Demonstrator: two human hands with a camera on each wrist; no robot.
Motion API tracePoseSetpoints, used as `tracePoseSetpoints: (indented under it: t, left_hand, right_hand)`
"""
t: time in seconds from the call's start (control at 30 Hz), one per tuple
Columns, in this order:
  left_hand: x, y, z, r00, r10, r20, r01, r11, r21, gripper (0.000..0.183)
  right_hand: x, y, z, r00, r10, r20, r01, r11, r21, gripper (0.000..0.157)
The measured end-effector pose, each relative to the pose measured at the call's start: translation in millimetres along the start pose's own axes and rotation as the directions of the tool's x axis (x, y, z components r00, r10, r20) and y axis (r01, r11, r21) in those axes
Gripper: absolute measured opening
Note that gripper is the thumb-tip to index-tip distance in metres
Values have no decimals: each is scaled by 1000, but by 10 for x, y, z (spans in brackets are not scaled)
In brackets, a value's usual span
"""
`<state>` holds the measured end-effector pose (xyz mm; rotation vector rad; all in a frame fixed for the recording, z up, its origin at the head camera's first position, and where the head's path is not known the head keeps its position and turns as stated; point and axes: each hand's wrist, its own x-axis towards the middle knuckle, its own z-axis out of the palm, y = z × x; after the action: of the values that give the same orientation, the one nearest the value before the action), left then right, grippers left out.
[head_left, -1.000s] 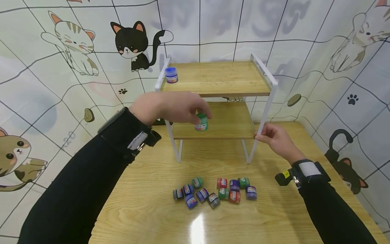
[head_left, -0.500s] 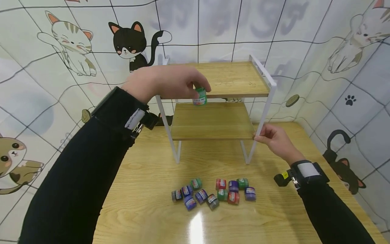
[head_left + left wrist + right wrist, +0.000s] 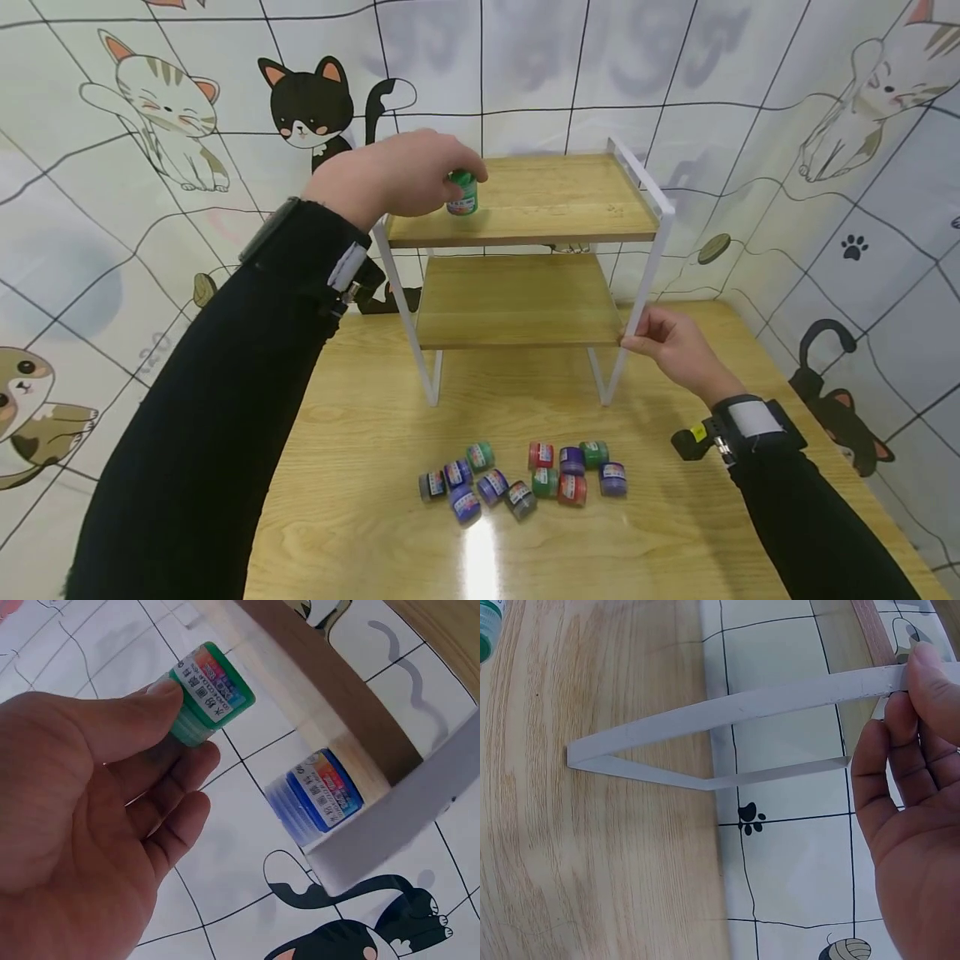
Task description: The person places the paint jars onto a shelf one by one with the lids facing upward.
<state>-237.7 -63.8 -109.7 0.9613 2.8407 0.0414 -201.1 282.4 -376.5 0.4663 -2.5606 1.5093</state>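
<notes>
My left hand [image 3: 408, 177] pinches a small green paint jar [image 3: 463, 193] by its top, over the left part of the upper shelf [image 3: 555, 196]. In the left wrist view the green jar [image 3: 213, 694] is between thumb and fingers, apart from the wooden board. A blue paint jar [image 3: 316, 796] stands on that shelf at its white end rail; in the head view my left hand hides it. My right hand [image 3: 671, 346] grips the rack's white right leg [image 3: 643, 287] near the lower shelf [image 3: 517, 300], thumb on one side and fingers on the other [image 3: 892, 742].
Several paint jars lie on the wooden table [image 3: 360, 525] in front of the rack, among them a red jar [image 3: 572, 490], a purple jar [image 3: 612, 479] and a grey jar [image 3: 521, 500]. A cat-printed wall covering [image 3: 525, 75] stands close behind the rack.
My left hand has risen with the green jar from in front of the lower shelf to over the upper shelf, moving slightly left. My right hand keeps its grip on the leg.
</notes>
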Motion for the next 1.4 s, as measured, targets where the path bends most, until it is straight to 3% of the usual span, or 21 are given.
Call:
tracePoseSetpoints:
  t: [0.6, 0.93, 1.17, 1.4]
  left_hand:
    - [170, -217, 132, 987, -129, -91, 137, 988, 78, 42]
    - [185, -229, 135, 984, -169, -62, 172, 984, 51, 43]
    - [216, -228, 154, 982, -174, -66, 177, 983, 42, 43]
    - [220, -222, 141, 985, -139, -97, 144, 989, 40, 45]
  right_hand:
    - [11, -48, 22, 1000, 1, 11, -1, 1000, -10, 10]
    - [2, -51, 15, 1000, 20, 6, -20, 1000, -5, 11]
    - [-4, -50, 17, 999, 32, 6, -32, 999, -8, 11]
    - [-4, -45, 14, 999, 43, 0, -43, 999, -30, 12]
